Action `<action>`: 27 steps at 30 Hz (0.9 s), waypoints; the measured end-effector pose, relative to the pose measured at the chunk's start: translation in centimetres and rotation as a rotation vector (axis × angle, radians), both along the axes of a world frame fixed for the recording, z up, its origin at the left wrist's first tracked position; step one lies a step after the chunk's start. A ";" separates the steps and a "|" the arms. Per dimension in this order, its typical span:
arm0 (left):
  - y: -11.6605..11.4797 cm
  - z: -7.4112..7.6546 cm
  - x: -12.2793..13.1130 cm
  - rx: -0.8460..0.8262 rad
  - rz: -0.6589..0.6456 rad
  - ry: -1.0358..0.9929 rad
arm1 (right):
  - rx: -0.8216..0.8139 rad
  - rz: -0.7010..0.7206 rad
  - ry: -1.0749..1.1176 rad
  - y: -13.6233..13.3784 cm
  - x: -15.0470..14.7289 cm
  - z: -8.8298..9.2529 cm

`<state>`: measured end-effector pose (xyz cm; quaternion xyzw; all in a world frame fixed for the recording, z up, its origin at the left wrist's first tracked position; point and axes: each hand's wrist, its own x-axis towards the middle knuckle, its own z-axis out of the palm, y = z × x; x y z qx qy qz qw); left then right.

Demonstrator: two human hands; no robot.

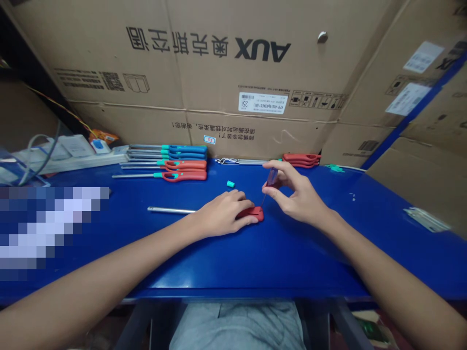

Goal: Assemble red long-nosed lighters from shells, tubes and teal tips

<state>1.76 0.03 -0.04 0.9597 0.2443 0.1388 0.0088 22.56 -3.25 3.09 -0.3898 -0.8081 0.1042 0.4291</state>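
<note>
On the blue table lies a red-handled lighter, its metal tube pointing left. My left hand is closed over its handle and covers the middle part. My right hand pinches a small screwdriver with a clear purplish handle. The thin shaft slants down to the right end of the red handle; whether the tip touches it is too small to tell. A small teal cap sits on the table beyond my left hand.
Blue and red lighters are lined up at the back left, beside a power strip. Metal tubes, red handles and teal pieces lie along the cardboard wall. Pale strips rest at the right.
</note>
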 end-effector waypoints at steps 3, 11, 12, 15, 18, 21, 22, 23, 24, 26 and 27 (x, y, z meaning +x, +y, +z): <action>0.0 -0.1 0.0 0.004 -0.003 -0.010 | -0.010 -0.001 0.006 -0.1 -0.1 0.0; -0.1 -0.1 -0.2 0.002 -0.010 -0.011 | 0.030 -0.045 0.111 0.0 -0.2 -0.1; -0.1 0.0 -0.2 0.000 -0.013 -0.014 | 0.052 -0.073 0.156 0.1 -0.2 -0.1; -0.1 0.0 -0.2 -0.012 -0.019 -0.021 | 0.100 -0.146 0.230 0.7 0.1 -0.3; -0.3 0.0 -0.1 -0.017 -0.023 -0.059 | 0.088 -0.182 0.156 1.3 0.6 -0.7; -0.6 -0.1 0.0 0.007 -0.015 -0.165 | 0.069 -0.259 0.065 2.0 1.1 -1.2; -0.8 -0.1 0.0 0.018 -0.012 -0.206 | 0.062 -0.276 0.047 2.2 1.2 -1.4; -0.8 0.0 0.0 0.027 -0.008 -0.244 | 0.054 -0.281 0.030 2.3 1.3 -1.5; -0.9 0.1 0.0 0.032 0.000 -0.281 | 0.042 -0.277 0.013 2.4 1.4 -1.7; -0.6 0.3 -0.2 0.019 0.035 -0.335 | 0.004 -0.257 -0.036 2.6 1.5 -1.8; -0.4 0.5 -0.3 0.002 0.065 -0.345 | -0.021 -0.250 -0.062 2.6 1.5 -1.9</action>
